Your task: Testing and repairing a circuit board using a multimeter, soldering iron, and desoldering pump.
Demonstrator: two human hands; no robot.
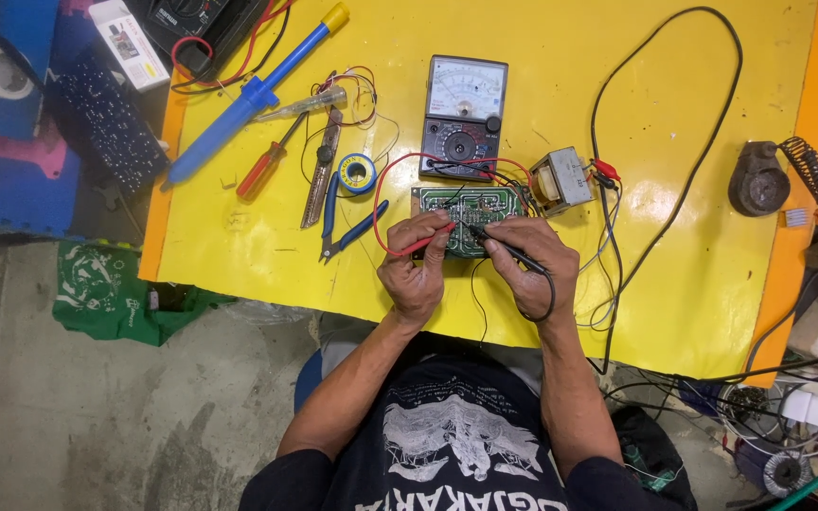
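Bright, even overhead light falls on the yellow tabletop (239, 237), with white glare to the right of the right hand (532, 265) and soft, short shadows under both hands. Focus is sharp; wide-angle distortion bends the frame edges.

Both forearms extended forward from lower frame edge, converging toward centre. Left hand (416, 268) curled, fingers pinched shut, knuckles up, thumb side toward the right. Right hand (528, 266) likewise curled in pinch grip, wrist slightly bent inward. Hands just beside each other, fingertips nearly meeting, apart at the wrists.
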